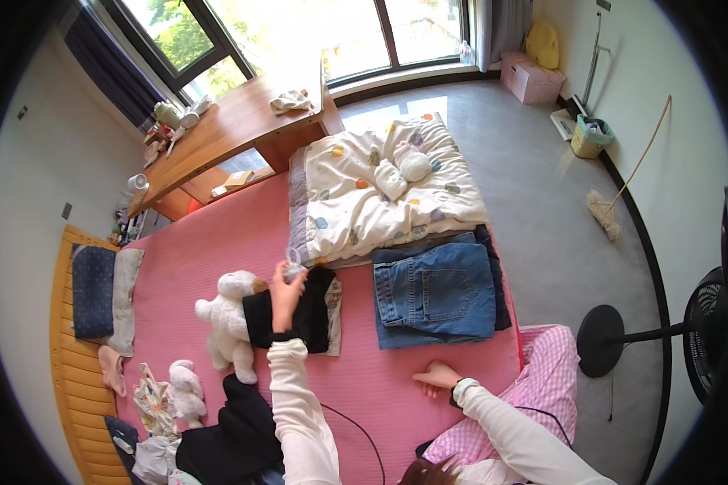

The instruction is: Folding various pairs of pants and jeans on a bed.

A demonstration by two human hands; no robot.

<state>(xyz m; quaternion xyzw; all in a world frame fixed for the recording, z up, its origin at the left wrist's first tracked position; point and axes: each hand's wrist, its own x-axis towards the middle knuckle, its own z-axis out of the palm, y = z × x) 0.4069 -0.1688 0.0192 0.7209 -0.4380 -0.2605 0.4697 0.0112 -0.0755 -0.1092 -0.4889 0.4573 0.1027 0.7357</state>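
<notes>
My left hand (287,297) grips a small clear plastic object (292,270) with a thin pale loop on top; its exact kind is hard to tell. Below that hand lies folded black clothing (309,309), with a white printed cloth (334,312) showing along its right side. A white plush toy (230,324) with a brown snout lies against the black clothing. Loosely curled, my right hand (438,376) rests on the pink bedspread (358,388), nothing visible in it. Folded blue jeans (437,294) are stacked just beyond it.
A folded patterned quilt (352,188) bears two white plush toys (403,170). Black clothing (236,430) and a smaller plush toy (187,394) lie at lower left. A wooden desk (236,127) stands beyond the bed. Right are a standing fan (600,341) and a mop (603,215).
</notes>
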